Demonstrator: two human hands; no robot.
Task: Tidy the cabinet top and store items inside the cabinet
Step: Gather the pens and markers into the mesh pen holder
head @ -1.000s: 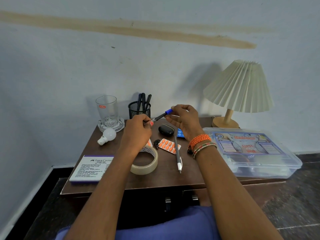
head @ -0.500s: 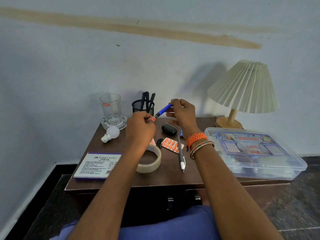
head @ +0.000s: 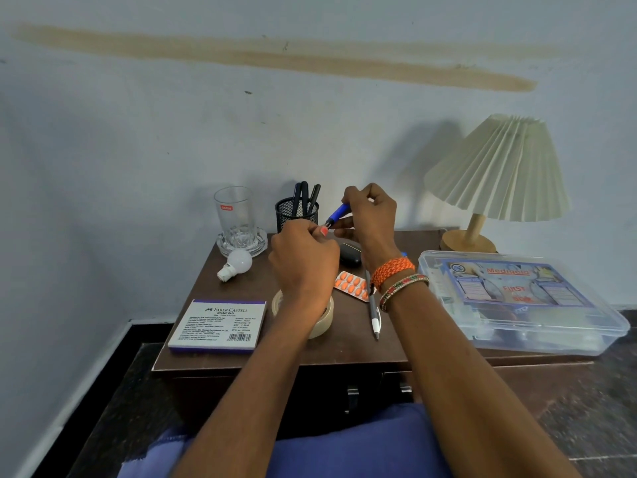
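Note:
Above the brown cabinet top, both hands hold one blue pen. My left hand pinches its lower end and my right hand pinches its blue upper end. Just behind them stands a black mesh pen holder with several dark pens. On the top lie a masking tape roll, an orange pill strip, a grey pen, a black case, a white bulb, a stamp pad box and a clear first-aid box.
A glass stands on a glass dish at the back left. A pleated lamp stands at the back right against the wall. The first-aid box overhangs the right edge. The cabinet front with dark handles is below, near my lap.
Both hands have raised the blue pen and brought it closer to the pen holder; the hands are nearer together and less of the pen shows between them.

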